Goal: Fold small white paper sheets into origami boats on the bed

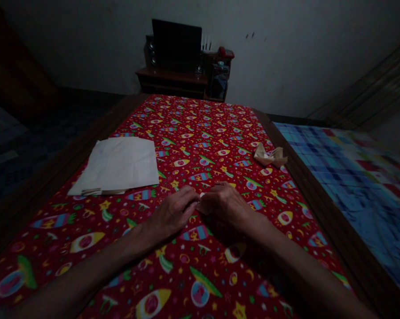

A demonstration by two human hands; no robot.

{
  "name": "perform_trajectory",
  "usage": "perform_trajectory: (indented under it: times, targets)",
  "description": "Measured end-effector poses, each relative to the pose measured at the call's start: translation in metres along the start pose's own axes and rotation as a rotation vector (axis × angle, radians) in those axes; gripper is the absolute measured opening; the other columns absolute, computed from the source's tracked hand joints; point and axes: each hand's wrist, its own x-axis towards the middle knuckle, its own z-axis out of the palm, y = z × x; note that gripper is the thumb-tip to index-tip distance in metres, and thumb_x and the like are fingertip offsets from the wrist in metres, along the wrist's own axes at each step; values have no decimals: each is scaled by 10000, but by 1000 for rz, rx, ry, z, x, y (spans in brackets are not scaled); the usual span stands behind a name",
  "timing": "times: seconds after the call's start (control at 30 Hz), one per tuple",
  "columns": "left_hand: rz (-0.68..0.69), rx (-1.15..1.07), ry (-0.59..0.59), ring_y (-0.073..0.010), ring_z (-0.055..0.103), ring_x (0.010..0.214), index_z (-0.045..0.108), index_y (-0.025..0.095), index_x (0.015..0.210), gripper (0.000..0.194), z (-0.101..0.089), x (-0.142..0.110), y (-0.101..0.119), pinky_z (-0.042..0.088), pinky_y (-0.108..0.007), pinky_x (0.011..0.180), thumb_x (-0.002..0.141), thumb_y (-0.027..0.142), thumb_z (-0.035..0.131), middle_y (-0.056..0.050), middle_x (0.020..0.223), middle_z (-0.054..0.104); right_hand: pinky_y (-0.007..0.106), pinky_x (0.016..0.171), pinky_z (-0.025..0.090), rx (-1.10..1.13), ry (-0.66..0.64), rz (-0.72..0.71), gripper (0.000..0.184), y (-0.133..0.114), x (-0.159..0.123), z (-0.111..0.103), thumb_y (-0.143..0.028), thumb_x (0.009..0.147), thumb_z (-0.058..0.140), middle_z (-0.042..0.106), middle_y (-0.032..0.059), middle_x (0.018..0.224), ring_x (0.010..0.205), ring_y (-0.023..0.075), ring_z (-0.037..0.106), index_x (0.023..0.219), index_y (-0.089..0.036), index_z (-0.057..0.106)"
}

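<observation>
Left hand (171, 210): positioned palm down, fingers curled, with thumb and fingertips pinching the near-left edge of a small pale piece (205, 207). Right hand (225, 201): positioned palm down, fingers bent over the right side of the same piece and gripping it; the thumb's exact placement cannot be told. The pale piece sits directly between the two hands, partly covered by the fingers; its full shape cannot be told under the dim light.

Supporting surface: a bench (315, 199) with dark wooden borders, covered by a red cloth (186, 148) printed with rockets, stars and moons. The cloth lies beneath both hands and forearms.

Stack of pale sheets (125, 161): lies flat, ahead and to the left of the left hand, well apart from it. Edges are uneven at the side nearest the hand. Folded paper item (271, 156): brownish, with raised points, rests on the cloth ahead and to the right of the right hand, near the wooden border.

Far ahead of both hands, past the bench: a dark monitor (176, 44) on a low cabinet (171, 79), with a red telephone (225, 52) to its right. To the right of the right hand, beyond the border: blue checked fabric (349, 190).
</observation>
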Motion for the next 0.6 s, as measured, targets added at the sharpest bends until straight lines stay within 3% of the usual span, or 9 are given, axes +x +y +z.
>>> perform_trajectory:
  times: [0.17,0.3,0.6]
  targets:
    - [11,-4,11,-130,569,834,542,169,938,128,2,-1,-3,470,-239,738,861,76,500,-28,892,575,281,743,394,49,-4,27,83,-2,1,-7,-151,875,469,563,52,860,807,155,492,841,-155,546]
    - [-3,4,-9,-134,571,835,541,174,942,127,1,-3,-4,477,-248,739,868,86,488,-29,894,573,276,696,389,-23,-48,5,172,-5,6,-10,-228,901,477,538,24,753,713,140,483,753,-158,529]
    - [16,-3,14,-136,578,855,548,182,947,145,1,-1,-7,486,-252,752,870,77,483,-30,909,578,264,657,392,-222,46,-78,241,-6,13,-5,-328,933,442,508,16,728,674,137,460,757,-170,488]
